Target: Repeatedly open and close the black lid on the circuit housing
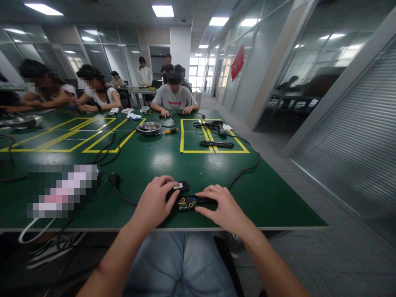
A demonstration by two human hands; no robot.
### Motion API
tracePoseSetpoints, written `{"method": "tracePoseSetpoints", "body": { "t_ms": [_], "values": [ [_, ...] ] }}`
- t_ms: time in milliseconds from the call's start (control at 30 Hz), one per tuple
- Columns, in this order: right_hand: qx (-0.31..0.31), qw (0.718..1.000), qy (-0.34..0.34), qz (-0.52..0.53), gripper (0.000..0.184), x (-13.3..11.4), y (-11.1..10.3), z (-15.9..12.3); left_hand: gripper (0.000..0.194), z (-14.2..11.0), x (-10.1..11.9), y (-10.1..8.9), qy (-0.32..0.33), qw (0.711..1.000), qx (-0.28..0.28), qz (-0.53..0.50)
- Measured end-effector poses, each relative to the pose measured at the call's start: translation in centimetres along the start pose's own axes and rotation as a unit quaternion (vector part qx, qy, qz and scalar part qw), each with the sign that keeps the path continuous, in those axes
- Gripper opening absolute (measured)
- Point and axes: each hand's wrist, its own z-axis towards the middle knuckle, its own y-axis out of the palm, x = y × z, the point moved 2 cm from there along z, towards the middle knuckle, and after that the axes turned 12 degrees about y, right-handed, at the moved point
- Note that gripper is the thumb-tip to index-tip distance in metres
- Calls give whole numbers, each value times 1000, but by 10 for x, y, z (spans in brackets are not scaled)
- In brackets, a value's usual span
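Note:
A small green circuit board [187, 203] with copper-wound coils and blue wires lies near the table's front edge. My right hand [222, 205] is closed at its right end, thumb and index finger on either side, beside a black cable. Just behind the board is a black plastic casing [185, 185] with a white label. My left hand [156, 201] has its fingers curled over the left part of this casing, its thumb pointing toward the board. Whatever lies under the left palm is hidden. A black power plug [114, 180] on a cord rests left of this hand.
The green table [272, 198] carries yellow tape rectangles. Farther back are a metal bowl [149, 128], a yellow-handled screwdriver [171, 131], a long black part [216, 144] and coiled cables [206, 125]. A blurred-out pinkish object [63, 190] lies left. Several people sit across the table.

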Motion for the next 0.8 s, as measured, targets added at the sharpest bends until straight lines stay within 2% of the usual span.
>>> {"method": "tracePoseSetpoints", "body": {
  "t_ms": [100,200,400,533,800],
  "values": [
    [-6,1000,0,-4,29,1,1,1,23,-17,10,-1,30,999,-8,32],
    [-12,1000,0,3,30,2,0,1,25,-26,15,-3,21,999,-22,29],
    [-20,1000,7,21,31,4,-1,2,29,-21,13,-5,-19,998,-53,-35],
    [-21,999,6,26,33,6,0,2,28,-19,12,-6,-40,996,-67,-39],
    [-15,1000,7,23,33,4,0,1,29,-21,10,-5,-27,998,-47,-32]
  ]
}}
